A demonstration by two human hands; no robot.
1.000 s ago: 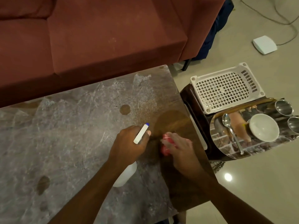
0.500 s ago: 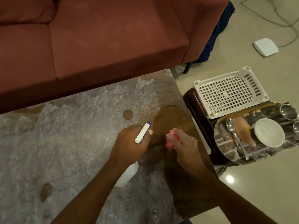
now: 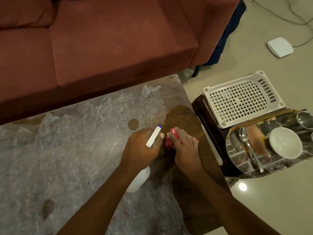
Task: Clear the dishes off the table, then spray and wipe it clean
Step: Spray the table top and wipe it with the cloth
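My left hand [image 3: 141,149] grips a white spray bottle [image 3: 138,180] with a blue-tipped nozzle [image 3: 154,137], held over the table [image 3: 67,150]. The table's top is dusty grey, with a dark brown wiped patch at its right end. My right hand [image 3: 183,146] presses a red and white cloth [image 3: 171,141] flat on that wiped patch, just right of the nozzle. Off the table to the right, a shiny tray [image 3: 240,160] holds a white bowl [image 3: 285,145], a spoon [image 3: 249,146] and steel cups [image 3: 304,119].
A red-brown sofa [image 3: 101,39] runs along the table's far edge. A white perforated basket [image 3: 240,99] lies on a dark stool [image 3: 215,133] beside the tray. A white box [image 3: 279,46] with a cable sits on the pale floor. Small dark spots mark the tabletop.
My right hand has slid the cloth a little away from me along the wiped patch. The left hand and bottle have stayed put. The camera view has shifted slightly.
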